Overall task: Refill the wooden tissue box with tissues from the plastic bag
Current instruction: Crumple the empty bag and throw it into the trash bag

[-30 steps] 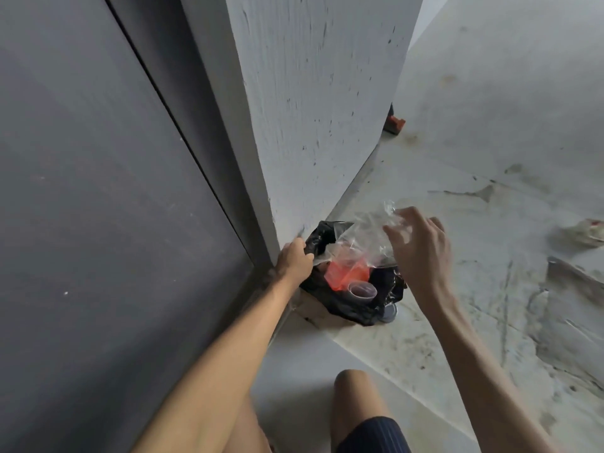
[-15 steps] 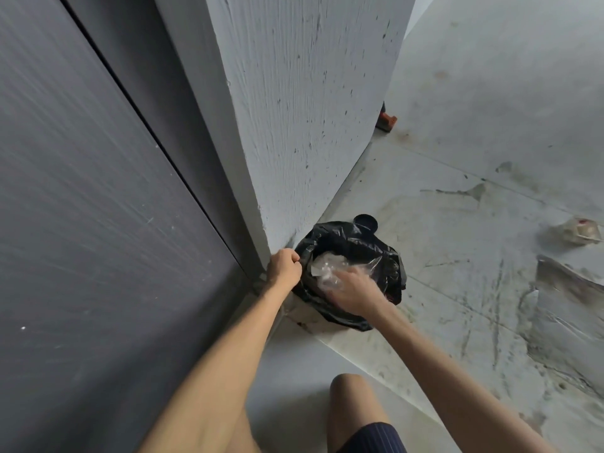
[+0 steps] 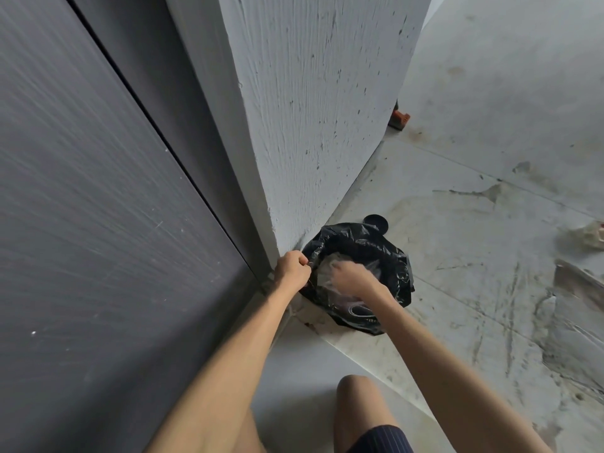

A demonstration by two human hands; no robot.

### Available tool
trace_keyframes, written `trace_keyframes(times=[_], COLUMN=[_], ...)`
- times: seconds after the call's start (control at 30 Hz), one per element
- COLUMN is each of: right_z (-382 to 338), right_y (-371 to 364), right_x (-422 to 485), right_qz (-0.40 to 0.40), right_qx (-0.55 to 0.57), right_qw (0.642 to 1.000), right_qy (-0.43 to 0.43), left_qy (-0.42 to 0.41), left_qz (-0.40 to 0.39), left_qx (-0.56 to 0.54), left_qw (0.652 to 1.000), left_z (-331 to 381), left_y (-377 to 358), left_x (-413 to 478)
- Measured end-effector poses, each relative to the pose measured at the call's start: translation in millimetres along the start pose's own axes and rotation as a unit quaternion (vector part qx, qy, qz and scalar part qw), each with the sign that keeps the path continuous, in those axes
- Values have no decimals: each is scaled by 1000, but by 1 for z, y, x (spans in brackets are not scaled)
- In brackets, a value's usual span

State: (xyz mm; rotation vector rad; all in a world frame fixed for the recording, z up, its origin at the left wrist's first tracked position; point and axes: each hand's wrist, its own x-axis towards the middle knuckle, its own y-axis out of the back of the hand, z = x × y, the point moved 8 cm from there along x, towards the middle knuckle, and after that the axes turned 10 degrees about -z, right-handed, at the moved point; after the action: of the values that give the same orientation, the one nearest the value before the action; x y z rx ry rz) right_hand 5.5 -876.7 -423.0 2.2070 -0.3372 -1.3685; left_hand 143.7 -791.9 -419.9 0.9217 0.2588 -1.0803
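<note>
A black bin bag (image 3: 389,256) lines a small bin on the floor at the foot of a white concrete pillar. My left hand (image 3: 292,268) is closed on the bag's left rim. Inside the bag's mouth, my right hand (image 3: 351,277) presses down on a crumpled clear plastic bag (image 3: 328,268). What lies under the clear plastic is hidden. No wooden tissue box and no tissues are in view.
The white pillar (image 3: 327,109) rises right behind the bin, with a dark grey wall panel (image 3: 98,207) to its left. Stained concrete floor (image 3: 474,256) spreads to the right, with a crumpled scrap (image 3: 588,235) and an orange block (image 3: 399,119). My knee (image 3: 358,400) is at the bottom.
One second ago my right hand held the clear plastic bag above the bin, with orange contents showing. It has since pushed the plastic down into the black bag. My left hand kept its grip.
</note>
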Motion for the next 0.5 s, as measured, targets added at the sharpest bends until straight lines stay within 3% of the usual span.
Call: trace_keyframes(times=[0.07, 0.13, 0.27, 0.37, 0.43, 0.5], right_z=[-3, -5, -1, 2, 5, 7], right_y=[28, 40, 20, 3, 1, 11], right_x=[-19, -34, -21, -13, -16, -24], right_qz=[157, 232, 83, -14, -22, 31], right_qx=[4, -40, -37, -6, 3, 24], right_qw=[987, 970, 996, 999, 999, 997], right_qy=[42, 59, 9, 28, 49, 69], left_qy=[6, 10, 3, -2, -6, -12], left_qz=[-3, 0, 0, -6, -8, -5], left_qx=[-5, -6, -4, -15, -13, -3], left_qw=[1000, 1000, 1000, 1000, 1000, 1000], left_z=[-2, -3, 0, -2, 0, 3], left_y=[2, 4, 2, -1, -1, 1], left_x=[-1, -3, -9, -8, -10, -13])
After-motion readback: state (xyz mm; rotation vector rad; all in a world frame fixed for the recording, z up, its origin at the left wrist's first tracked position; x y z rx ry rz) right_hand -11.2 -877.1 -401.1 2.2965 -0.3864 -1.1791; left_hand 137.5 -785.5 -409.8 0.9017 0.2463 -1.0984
